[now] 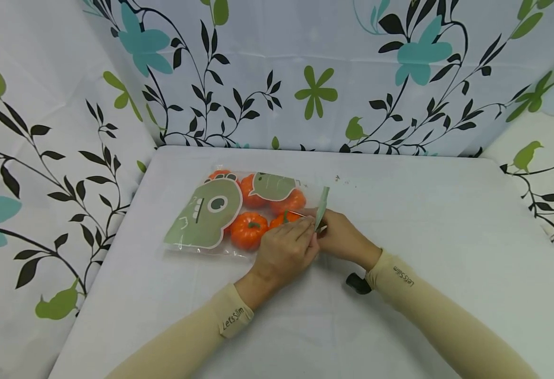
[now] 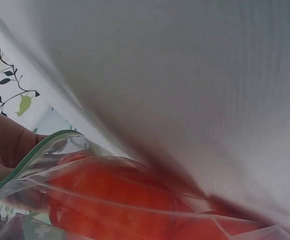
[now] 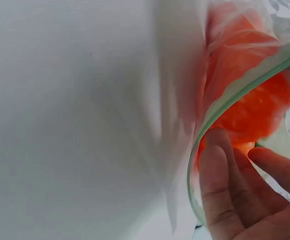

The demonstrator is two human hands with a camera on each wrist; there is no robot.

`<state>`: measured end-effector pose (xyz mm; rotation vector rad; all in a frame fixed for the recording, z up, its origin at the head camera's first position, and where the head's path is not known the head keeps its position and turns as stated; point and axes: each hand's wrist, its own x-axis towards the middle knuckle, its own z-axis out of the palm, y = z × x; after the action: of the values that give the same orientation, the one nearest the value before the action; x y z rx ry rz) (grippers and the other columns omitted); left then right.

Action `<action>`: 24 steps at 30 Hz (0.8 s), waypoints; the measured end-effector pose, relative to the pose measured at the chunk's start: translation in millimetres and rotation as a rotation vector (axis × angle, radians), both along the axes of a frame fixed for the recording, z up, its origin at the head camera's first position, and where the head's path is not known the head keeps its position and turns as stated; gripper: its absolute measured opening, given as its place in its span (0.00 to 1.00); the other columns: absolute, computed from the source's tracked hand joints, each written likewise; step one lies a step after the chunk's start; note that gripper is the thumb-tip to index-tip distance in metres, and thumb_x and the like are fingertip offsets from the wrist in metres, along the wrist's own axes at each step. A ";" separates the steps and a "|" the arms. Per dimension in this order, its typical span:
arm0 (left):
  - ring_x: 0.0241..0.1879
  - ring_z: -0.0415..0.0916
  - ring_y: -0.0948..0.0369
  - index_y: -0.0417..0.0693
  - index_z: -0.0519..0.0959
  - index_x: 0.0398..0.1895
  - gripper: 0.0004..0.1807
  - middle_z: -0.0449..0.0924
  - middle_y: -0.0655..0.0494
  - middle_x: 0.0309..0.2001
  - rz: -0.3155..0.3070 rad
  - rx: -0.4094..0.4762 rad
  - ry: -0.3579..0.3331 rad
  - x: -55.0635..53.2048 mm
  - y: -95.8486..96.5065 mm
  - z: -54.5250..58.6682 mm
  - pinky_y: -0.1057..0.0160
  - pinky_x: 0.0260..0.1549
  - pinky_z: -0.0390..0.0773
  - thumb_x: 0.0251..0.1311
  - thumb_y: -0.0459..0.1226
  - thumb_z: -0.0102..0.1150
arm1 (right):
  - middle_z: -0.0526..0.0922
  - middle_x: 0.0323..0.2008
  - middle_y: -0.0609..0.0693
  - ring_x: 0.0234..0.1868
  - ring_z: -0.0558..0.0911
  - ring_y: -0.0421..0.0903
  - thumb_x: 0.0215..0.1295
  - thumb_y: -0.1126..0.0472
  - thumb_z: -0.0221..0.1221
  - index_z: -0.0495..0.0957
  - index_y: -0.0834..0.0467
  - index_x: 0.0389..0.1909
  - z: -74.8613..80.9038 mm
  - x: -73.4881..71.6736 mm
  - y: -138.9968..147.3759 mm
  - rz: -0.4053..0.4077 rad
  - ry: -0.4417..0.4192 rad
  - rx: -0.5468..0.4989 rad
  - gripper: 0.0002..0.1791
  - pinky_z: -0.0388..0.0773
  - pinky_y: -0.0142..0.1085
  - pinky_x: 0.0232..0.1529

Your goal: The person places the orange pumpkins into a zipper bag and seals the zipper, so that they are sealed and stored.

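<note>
A clear zip bag with green cartoon dinosaur prints and a green zip edge lies on the table. Inside are several small orange toy pumpkins with green stems. My left hand grips the bag at its mouth, partly covering one pumpkin. From the other side, my right hand reaches into the opening. In the right wrist view its bent fingers are inside the zip edge, the tips right at an orange pumpkin; I cannot tell whether they hold it. The left wrist view shows pumpkins through the plastic.
A white cloth covers the table. Curtains printed with leaves and flowers hang behind it and at both sides. A small black device is by the right cuff. A few tiny dark marks show beyond the bag.
</note>
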<state>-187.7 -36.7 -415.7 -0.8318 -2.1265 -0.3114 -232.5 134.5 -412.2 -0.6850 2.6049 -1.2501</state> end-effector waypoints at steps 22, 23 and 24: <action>0.40 0.88 0.58 0.40 0.89 0.42 0.13 0.89 0.51 0.42 0.022 -0.017 -0.002 -5.2 9.9 4.3 0.62 0.42 0.85 0.57 0.36 0.64 | 0.87 0.38 0.53 0.37 0.82 0.47 0.69 0.70 0.54 0.85 0.68 0.44 1.6 1.1 20.1 0.071 -0.106 -0.029 0.12 0.80 0.38 0.37; 0.40 0.88 0.58 0.40 0.89 0.42 0.13 0.89 0.51 0.42 0.022 -0.017 -0.001 -5.9 10.8 4.4 0.63 0.41 0.85 0.57 0.36 0.64 | 0.87 0.36 0.52 0.34 0.81 0.46 0.69 0.70 0.53 0.84 0.69 0.42 1.4 1.0 19.7 0.077 -0.111 -0.030 0.11 0.79 0.37 0.35; 0.40 0.88 0.58 0.40 0.89 0.42 0.12 0.89 0.51 0.42 0.024 -0.016 -0.001 -6.3 11.6 4.8 0.63 0.41 0.85 0.57 0.36 0.64 | 0.86 0.34 0.51 0.32 0.79 0.45 0.69 0.70 0.53 0.84 0.69 0.41 1.1 1.0 19.4 0.082 -0.114 -0.031 0.11 0.78 0.36 0.33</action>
<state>-194.0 -25.1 -410.9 -0.8154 -2.1404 -0.2828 -231.5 153.9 -411.0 -0.6977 2.4460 -1.2683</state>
